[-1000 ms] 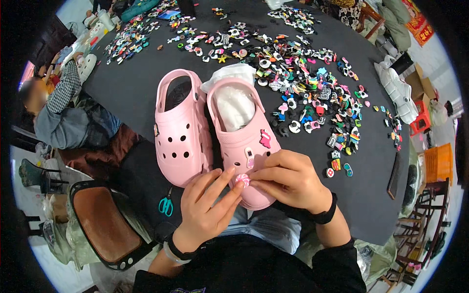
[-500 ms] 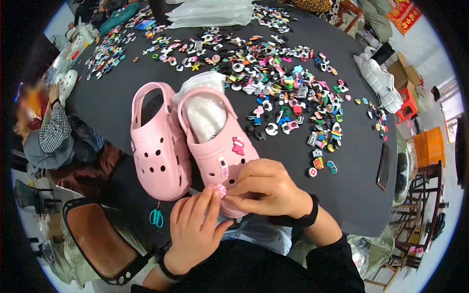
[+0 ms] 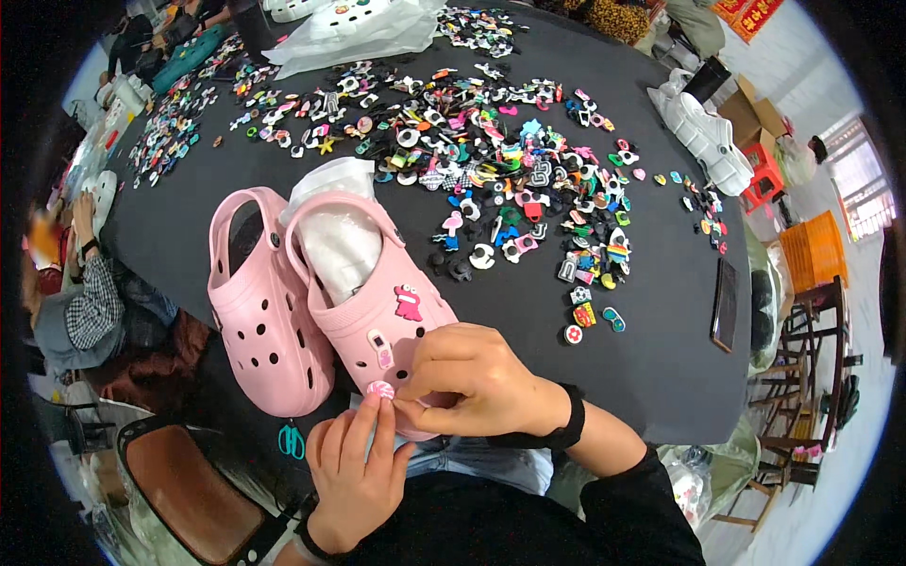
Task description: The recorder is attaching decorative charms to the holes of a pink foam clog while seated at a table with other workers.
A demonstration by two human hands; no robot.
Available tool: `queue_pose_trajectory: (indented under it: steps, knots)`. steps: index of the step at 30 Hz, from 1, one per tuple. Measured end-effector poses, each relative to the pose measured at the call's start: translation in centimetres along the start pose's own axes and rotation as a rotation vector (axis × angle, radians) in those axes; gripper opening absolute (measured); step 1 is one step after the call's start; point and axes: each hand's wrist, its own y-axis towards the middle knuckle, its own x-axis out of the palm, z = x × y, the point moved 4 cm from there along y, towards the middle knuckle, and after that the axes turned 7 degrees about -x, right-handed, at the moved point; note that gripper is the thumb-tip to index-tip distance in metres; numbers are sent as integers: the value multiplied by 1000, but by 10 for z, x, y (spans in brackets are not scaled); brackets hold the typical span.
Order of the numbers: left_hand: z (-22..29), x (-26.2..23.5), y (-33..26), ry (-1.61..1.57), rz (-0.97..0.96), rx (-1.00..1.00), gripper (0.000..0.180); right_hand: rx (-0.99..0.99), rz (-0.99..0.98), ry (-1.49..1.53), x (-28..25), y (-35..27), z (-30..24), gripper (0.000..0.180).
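Note:
A pink clog [image 3: 351,323] with white wrapping [image 3: 342,259] inside lies toe toward me. On its upper sit a dark pink charm [image 3: 408,304], a small pale pink charm [image 3: 380,348] and, near the toe, a round pink-and-white charm [image 3: 380,390]. My left hand [image 3: 357,476] has its fingers stretched out, the tips touching the round charm. My right hand [image 3: 477,377] is closed in a pinch just right of that charm, over the toe; whatever lies between its fingertips is hidden. Its matching pink clog [image 3: 247,300], holes bare, rests against the left side.
Loose shoe charms [image 3: 491,141] spread across the dark table [image 3: 623,396]. Teal scissors [image 3: 292,441] lie by the near edge, a phone [image 3: 724,304] at right. White clogs [image 3: 703,137] stand far right; a clear plastic bag [image 3: 354,42] lies behind. A person [image 3: 80,311] works at left.
The view has shifted, so clogs and hands appear lower and further left. Both hands keep nearly the same pose at the round charm. White clogs show at the top.

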Motion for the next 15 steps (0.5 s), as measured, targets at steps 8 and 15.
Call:
queue_pose_trajectory:
  steps: [8,15]
  knots:
    - [2,-8,6,-8,-1,-28,61,29,-34,29,0,2,0,16]
    - [-4,-10,12,32,36,-84,40,50,-91,75,-5,6,0,12]
